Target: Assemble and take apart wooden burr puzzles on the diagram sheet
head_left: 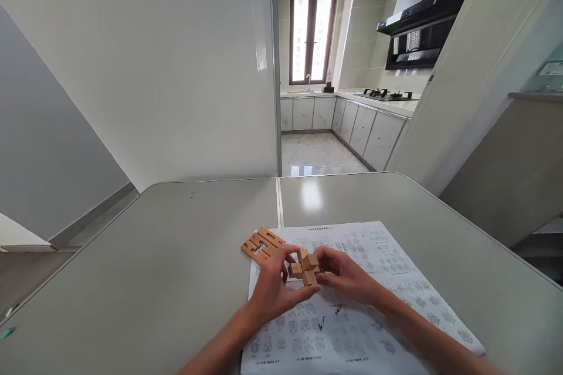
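Note:
A small wooden burr puzzle (309, 262) made of interlocking blocks is held between my two hands above a printed sheet. My left hand (276, 287) grips it from the left, with the thumb along its lower edge and the fingers at its upper left. From the right, my right hand (345, 275) pinches it with bent fingers. Beneath them lies the large white instruction sheet (365, 328), covered in small printed diagrams. Flat wooden puzzle pieces (259, 243) with cut notches lie side by side at the sheet's upper left corner, just beyond my left hand.
The grey table (153, 281) has a seam (278, 202) down its far half. A small green object (7, 333) is at the far left. Past the table, a doorway opens to a kitchen with a gas stove (387, 95) and a window (312, 37).

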The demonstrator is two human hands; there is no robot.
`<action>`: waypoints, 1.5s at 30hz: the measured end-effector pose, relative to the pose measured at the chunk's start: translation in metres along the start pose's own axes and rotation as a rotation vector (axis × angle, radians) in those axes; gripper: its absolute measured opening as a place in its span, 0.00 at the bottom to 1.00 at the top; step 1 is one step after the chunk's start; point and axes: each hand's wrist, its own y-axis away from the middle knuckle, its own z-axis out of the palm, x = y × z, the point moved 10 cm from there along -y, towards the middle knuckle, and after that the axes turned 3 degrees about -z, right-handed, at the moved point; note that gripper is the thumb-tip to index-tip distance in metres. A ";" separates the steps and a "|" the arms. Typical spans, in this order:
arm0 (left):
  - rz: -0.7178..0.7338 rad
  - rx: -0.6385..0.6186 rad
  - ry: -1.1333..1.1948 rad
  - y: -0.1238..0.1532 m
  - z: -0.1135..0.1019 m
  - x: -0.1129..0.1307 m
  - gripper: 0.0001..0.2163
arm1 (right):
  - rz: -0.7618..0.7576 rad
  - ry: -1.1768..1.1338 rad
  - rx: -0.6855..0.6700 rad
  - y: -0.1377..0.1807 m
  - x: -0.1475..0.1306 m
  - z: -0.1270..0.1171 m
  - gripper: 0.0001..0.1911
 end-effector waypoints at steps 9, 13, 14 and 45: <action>-0.003 -0.054 0.068 0.000 0.003 0.007 0.27 | 0.018 0.104 0.087 0.001 0.005 -0.004 0.17; -0.015 -0.095 0.083 -0.001 0.005 0.009 0.26 | 0.015 0.165 0.106 0.000 0.005 -0.006 0.15; -0.024 -0.105 0.087 -0.001 0.006 0.009 0.26 | 0.015 0.177 0.110 0.000 0.006 -0.006 0.14; -0.148 -0.156 0.229 -0.002 0.016 -0.005 0.19 | -0.254 0.394 0.242 0.005 -0.029 -0.014 0.11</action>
